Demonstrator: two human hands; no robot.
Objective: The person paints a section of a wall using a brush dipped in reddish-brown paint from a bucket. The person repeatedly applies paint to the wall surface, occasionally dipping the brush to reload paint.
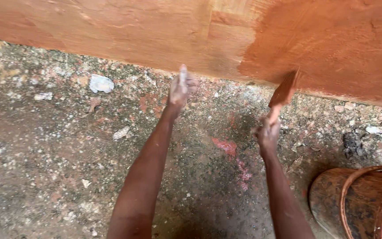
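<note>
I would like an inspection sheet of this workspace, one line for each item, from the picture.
Surface: rough ground, speckled, with red paint spots.
Job's things: wall coated orange-red, darker and wetter on the right part; brush with its bristles against the wall's base.
Clutter: pale stone pieces and small debris near the wall.
Grippers: left hand empty, fingers resting at the wall's base; right hand closed on the brush handle.
Cables: nothing seen.
Surroundings: stained bucket at lower right, contents not visible.
</note>
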